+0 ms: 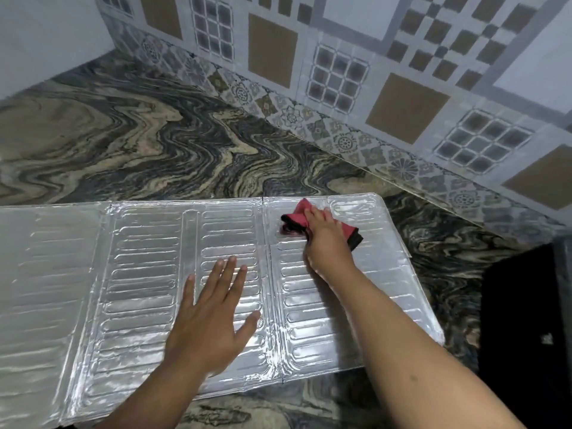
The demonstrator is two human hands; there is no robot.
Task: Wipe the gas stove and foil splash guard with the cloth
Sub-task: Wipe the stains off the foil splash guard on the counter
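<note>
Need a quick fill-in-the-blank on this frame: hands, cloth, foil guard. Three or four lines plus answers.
1. The foil guard lies ____ on the countertop.
2. The right hand presses a ____ cloth on the guard.
3. The left hand rests with fingers ____ on the middle panel.
4. The cloth sits near the guard's ____ right corner.

Answers: flat; red; spread; far

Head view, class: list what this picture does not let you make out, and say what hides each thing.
- Foil splash guard: its left end is cut off by the frame edge.
- Cloth: partly covered by the right hand, so the grip is unclear.
- Dark object at right: too dark and cropped to identify.
- Left hand: covers the foil beneath.
</note>
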